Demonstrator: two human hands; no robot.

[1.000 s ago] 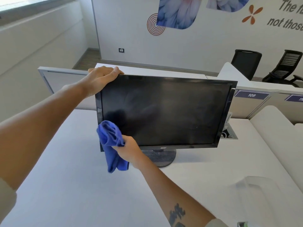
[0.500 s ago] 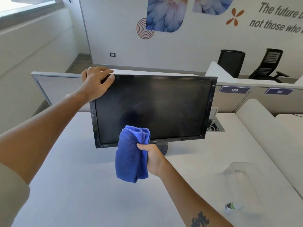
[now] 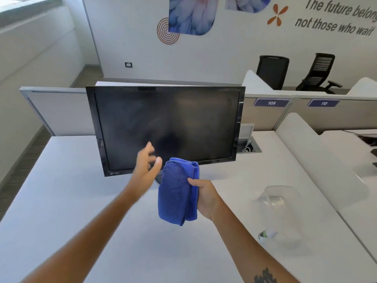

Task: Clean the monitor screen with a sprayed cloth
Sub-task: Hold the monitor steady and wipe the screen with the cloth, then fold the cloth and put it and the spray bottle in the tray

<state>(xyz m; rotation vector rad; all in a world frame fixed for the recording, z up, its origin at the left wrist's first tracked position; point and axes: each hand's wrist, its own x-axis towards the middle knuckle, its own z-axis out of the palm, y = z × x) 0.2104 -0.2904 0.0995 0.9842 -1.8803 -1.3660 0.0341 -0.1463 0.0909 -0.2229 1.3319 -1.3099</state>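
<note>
Left hand [image 3: 145, 168] now off the monitor's [image 3: 165, 127] top left corner, gripped half a second ago; fingers spread and blurred with motion, holding nothing, placed in front of the lower bezel at about 7 o'clock of the screen. Right hand [image 3: 206, 198] closed around the folded blue cloth [image 3: 177, 190], thumb across its near face; cloth drawn back from the glass and hanging clear of it, below the bottom edge at 6 o'clock, above the white surface [image 3: 71, 201]. A second ago, pressed at the lower left of the screen; no contact with the screen at present. Monitor upright on its stand, unsupported by either hand, turned slightly to the wearer's left. Faint smears visible across the dark panel, so cleaning judged incomplete or between passes. Left hand just beside the cloth, not touching: likely a refold or a transfer, stated as judgement only. Clear container [image 3: 279, 203] and a small bottle [image 3: 266, 234], probably the spray, at 4 o'clock on the surface, well apart from both hands.
</note>
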